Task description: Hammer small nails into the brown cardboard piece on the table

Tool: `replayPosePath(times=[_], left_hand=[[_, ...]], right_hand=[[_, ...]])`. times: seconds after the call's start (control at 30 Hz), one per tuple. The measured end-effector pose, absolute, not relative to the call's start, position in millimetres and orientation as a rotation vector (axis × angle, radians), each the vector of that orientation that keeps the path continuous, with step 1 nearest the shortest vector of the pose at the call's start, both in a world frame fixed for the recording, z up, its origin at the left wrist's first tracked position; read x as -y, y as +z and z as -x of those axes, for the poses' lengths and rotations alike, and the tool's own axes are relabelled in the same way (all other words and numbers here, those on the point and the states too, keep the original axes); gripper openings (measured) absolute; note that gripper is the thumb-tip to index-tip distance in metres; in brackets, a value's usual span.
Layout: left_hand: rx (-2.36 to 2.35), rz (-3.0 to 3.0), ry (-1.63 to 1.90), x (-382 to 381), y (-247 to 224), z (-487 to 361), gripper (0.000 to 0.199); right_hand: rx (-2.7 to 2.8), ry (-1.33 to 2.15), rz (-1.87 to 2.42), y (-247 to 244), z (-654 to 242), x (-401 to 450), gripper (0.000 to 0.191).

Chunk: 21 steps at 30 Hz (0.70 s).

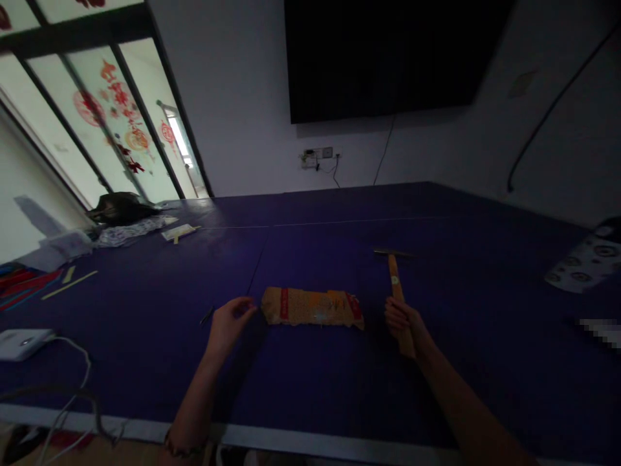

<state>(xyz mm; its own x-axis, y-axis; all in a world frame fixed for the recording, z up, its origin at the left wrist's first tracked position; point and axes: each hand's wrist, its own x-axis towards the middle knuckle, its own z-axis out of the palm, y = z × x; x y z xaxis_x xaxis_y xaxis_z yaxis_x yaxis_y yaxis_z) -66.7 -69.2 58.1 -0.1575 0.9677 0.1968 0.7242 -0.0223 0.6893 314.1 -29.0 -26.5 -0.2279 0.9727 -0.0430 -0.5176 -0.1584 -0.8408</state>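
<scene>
A flat brown cardboard piece (313,307) with red and orange print lies on the dark blue table (310,382). Just left of it is my left hand (233,323), its thumb and forefinger curved toward each other near the cardboard's left end; whether anything small is between them cannot be made out. On the right, my right hand (405,320) is wrapped round the wooden handle of a hammer (394,278). The hammer's thin metal head points away from me, apart from the cardboard. A small dark object (206,316) lies left of my left hand.
A white device (24,344) with a cable sits at the left edge. Behind it are red and blue strips (33,288), a black bag (121,208) and a small white packet (178,232). A patterned item (585,264) lies far right. A wall with a screen (398,58) stands behind.
</scene>
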Motion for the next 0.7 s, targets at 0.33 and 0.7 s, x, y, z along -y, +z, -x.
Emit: replayPosePath(times=[0.33,0.7], left_hand=[[-2.493,-1.555,0.565,77,33,177,0.021],[-2.514,-1.621,0.333,69,22,164,0.022]], right_hand=[[0.612,1.659,0.661,-23,-315,35,0.026],[0.584,1.665,0.68,-21,-316,35,0.028]])
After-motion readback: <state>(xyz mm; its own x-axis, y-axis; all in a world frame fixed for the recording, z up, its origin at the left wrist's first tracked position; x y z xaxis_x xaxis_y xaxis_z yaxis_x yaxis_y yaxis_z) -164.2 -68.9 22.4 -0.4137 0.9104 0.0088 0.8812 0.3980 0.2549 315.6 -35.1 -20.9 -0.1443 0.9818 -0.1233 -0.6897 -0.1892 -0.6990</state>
